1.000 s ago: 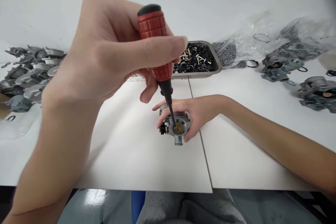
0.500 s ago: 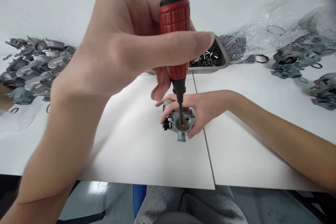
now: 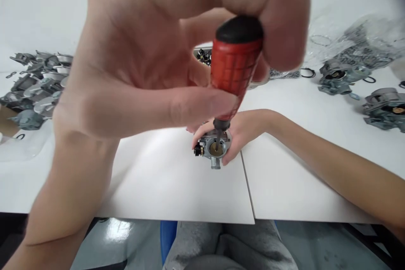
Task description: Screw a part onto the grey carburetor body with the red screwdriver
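Carburettor bodies (image 3: 34, 88) lie heaped at the left edge of the white worktop (image 3: 177, 185), and two more (image 3: 360, 93) sit at the right edge beside clear plastic bags (image 3: 354, 38) of small parts. A metal tray (image 3: 202, 55) of dark fittings shows mid-frame, mostly blocked by the left hand (image 3: 152, 63), which fills the upper centre clamped on a red-handled screwdriver (image 3: 234, 67). Its tip meets the carburettor (image 3: 213, 149) at centre frame, gripped by the right hand (image 3: 243, 130). No writing is readable.
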Motion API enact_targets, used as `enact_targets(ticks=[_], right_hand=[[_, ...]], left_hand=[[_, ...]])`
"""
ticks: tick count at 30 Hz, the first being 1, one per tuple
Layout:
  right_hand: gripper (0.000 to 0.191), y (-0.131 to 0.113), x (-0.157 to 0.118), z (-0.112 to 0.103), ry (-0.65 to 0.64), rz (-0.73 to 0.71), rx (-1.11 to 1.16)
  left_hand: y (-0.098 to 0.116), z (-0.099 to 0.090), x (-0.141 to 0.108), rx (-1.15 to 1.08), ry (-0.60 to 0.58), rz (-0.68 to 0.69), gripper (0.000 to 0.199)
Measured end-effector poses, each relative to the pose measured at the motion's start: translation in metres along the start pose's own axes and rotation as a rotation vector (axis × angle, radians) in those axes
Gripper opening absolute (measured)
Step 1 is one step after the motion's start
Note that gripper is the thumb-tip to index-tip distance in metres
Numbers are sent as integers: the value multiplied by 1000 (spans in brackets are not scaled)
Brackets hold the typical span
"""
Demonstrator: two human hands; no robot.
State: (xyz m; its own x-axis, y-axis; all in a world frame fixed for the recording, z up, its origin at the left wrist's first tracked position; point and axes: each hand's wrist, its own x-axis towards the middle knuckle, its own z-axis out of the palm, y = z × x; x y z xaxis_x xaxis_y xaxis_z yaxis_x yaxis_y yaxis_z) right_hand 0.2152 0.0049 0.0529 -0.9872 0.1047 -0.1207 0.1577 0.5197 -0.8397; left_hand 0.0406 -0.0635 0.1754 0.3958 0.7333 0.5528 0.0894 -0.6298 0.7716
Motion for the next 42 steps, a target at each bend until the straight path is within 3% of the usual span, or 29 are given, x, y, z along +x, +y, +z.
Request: enact_targets(ticks=[2, 4, 7, 12, 17, 19, 22, 24, 28, 31, 33, 37, 38, 42], right_hand=[[61, 1, 0, 0, -1, -26, 7], [61, 2, 1, 0, 5, -45, -12], [62, 3, 0, 0, 9, -48, -13], [62, 3, -1, 0, 23, -40, 6], [62, 3, 0, 0, 9, -36, -12], [62, 4, 0, 0, 7, -31, -10], [63, 5, 0, 1, 18, -31, -27], [63, 4, 0, 0, 21, -27, -36], [64, 4, 0, 0, 2, -28, -7], [64, 5, 1, 0, 0, -14, 6], [64, 5, 1, 0, 11, -16, -13], [62, 4, 0, -1, 1, -23, -16], [62, 3, 0, -1, -3, -23, -11], [63, 5, 1, 0, -3, -30, -26]], left_hand=[[-2, -1, 0, -201, 31, -33, 77], [-6, -3, -2, -277, -86, -12, 73], [-9, -6, -6, -166, -276, 84, 78], [-4, -6, -8, -72, -197, 234, 76], [-3, -10, -6, -51, -358, 85, 77], [-4, -9, -6, -34, -315, 76, 76], [-7, -8, -9, -81, -196, 186, 69], [-8, -9, -11, -111, -233, 191, 65], [-10, -10, -11, -80, -351, 78, 65], [-11, -9, -11, -108, -210, 100, 64], [-11, -9, -12, -129, -184, 128, 62], [-11, -13, -12, -115, -371, 47, 61], [-12, -13, -11, -117, -369, 54, 58], [-22, -8, -8, -208, -199, 203, 44]])
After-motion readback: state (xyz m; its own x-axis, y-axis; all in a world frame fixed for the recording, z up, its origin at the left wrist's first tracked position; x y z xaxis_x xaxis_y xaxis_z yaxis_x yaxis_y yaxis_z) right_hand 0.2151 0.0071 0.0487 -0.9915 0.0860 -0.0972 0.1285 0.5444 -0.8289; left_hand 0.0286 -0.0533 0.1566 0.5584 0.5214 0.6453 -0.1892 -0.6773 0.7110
